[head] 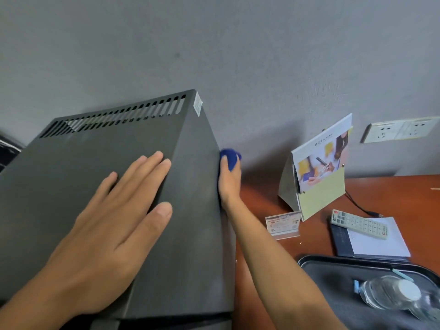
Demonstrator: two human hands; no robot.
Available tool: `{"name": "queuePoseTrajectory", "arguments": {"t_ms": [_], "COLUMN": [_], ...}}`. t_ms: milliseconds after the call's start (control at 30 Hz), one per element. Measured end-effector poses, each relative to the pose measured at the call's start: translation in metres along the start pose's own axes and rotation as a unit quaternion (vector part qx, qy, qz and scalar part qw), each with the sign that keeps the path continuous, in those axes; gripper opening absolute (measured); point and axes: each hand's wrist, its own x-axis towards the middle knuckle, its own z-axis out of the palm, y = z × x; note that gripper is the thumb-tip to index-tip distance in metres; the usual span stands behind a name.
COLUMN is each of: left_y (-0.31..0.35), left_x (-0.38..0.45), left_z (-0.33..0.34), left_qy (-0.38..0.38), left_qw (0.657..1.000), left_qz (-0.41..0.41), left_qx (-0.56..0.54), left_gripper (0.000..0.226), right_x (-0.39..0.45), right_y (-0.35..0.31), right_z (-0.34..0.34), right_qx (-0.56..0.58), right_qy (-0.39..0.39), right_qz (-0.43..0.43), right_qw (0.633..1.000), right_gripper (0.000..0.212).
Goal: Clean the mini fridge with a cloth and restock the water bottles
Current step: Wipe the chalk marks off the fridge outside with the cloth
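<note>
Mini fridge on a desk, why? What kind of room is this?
Probably a hotel room. The mini fridge sits on a wooden desk beside a standing brochure, a TV remote on a notepad, and a tray with a water bottle, all typical guest-room items.

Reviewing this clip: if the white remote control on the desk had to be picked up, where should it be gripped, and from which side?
Probably across its two long edges near the middle, coming from above. The remote control lies flat, buttons up, resting across a dark folder and white paper. Its body is long and narrow, so a pinch across the width looks easiest.
</note>
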Motion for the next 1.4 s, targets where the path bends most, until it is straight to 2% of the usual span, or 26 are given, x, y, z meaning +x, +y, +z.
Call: {"name": "queuePoseTrajectory", "arguments": {"t_ms": [67,133,200,267,333,400,500,600,667,767,833,933,1033,1133,1200,1267,1333,1400], "left_y": [0.003,0.001,-0.002,-0.009,-0.017,-0.020,-0.014,-0.006,-0.003,0.002,0.003,0.001,0.001,0.003,0.003,0.004,0.005,0.005], "left_x": [0.000,-0.004,-0.007,-0.008,-0.009,-0.008,-0.007,-0.008,-0.007,-0.006,-0.006,-0.006,-0.005,-0.006,-0.013,-0.024,-0.044,-0.069], "left_z": [0.000,0.002,0.003,0.006,0.008,0.007,0.005,0.002,0.001,-0.001,0.001,0.000,0.000,0.001,0.000,0.000,-0.002,-0.006], "left_qy": [0.032,0.038,0.024,0.000,-0.026,-0.059,-0.081,-0.095,-0.096,-0.099,-0.099,-0.097,-0.086,-0.065,-0.063,-0.071,-0.077,-0.084], "left_qw": [0.999,0.999,1.000,1.000,0.998,0.993,0.988,0.985,0.984,0.981,0.981,0.981,0.981,0.982,0.984,0.987,0.990,0.993], "left_qz": [0.019,0.011,0.002,-0.005,-0.050,-0.097,-0.129,-0.142,-0.147,-0.162,-0.165,-0.165,-0.165,-0.163,-0.157,-0.138,-0.113,-0.080], "left_qx": [0.008,0.005,0.009,0.019,-0.005,-0.032,-0.038,-0.035,-0.036,-0.036,-0.037,-0.041,-0.049,-0.063,-0.056,-0.036,-0.026,-0.025], "left_gripper": [0.068,0.072,0.071,0.074,0.078,0.079,0.075,0.078,0.081,0.086,0.087,0.087,0.087,0.079,0.070,0.057,0.054,0.054], "right_x": [0.006,-0.016,-0.077,-0.160,-0.240,-0.278,-0.279,-0.267,-0.243,-0.217,-0.223,-0.262,-0.306,-0.327,-0.327,-0.326,-0.333,-0.344], "right_y": [-0.054,-0.096,-0.118,-0.109,-0.085,-0.057,-0.019,0.038,0.089,0.136,0.144,0.110,0.035,-0.039,-0.073,-0.093,-0.107,-0.115], "right_z": [0.010,0.013,0.006,-0.016,-0.045,-0.065,-0.076,-0.082,-0.086,-0.095,-0.098,-0.094,-0.090,-0.093,-0.099,-0.105,-0.108,-0.108], "right_qx": [0.020,0.033,0.058,0.067,0.047,0.021,-0.040,0.004,-0.008,-0.035,-0.053,-0.061,0.001,0.100,0.124,0.134,0.138,0.132], "right_qy": [-0.020,-0.037,-0.060,-0.092,-0.148,-0.192,-0.139,-0.091,-0.049,-0.042,-0.046,-0.031,-0.045,-0.090,-0.090,-0.086,-0.087,-0.092], "right_qz": [-0.105,-0.201,-0.242,-0.237,-0.236,-0.184,-0.049,-0.053,0.019,0.166,0.219,0.212,0.073,-0.031,-0.059,-0.067,-0.068,-0.078], "right_qw": [0.994,0.978,0.967,0.965,0.959,0.964,0.988,0.994,0.999,0.985,0.973,0.975,0.996,0.990,0.986,0.985,0.984,0.984], "right_gripper": [0.020,0.018,0.031,0.053,0.064,0.069,0.065,0.057,0.047,0.035,0.044,0.048,0.046,0.058,0.064,0.059,0.048,0.048]}}
